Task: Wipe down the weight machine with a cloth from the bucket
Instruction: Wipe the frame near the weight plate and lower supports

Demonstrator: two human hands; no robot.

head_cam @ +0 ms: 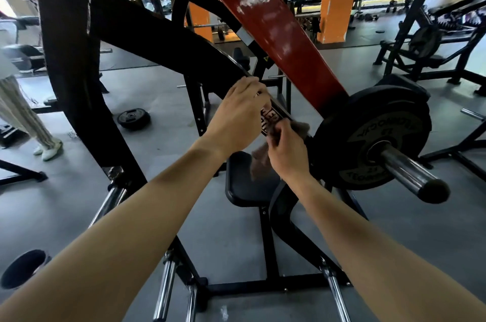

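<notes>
Fingers (282, 129) of right hand (286, 154) curled, cloth (260, 162) pinched against frame arm (184, 40) beside weight plate (373, 134); left hand (240, 111) gripped over that arm. Knuckles could be knocked on the plate by an overrun stroke.

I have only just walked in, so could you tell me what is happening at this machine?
A person is wiping a plate-loaded weight machine. Their right hand grips a brown cloth against the black lever arm, right beside the loaded weight plate. Their left hand holds the same arm slightly higher up. A dark bucket stands on the floor at lower left.
</notes>
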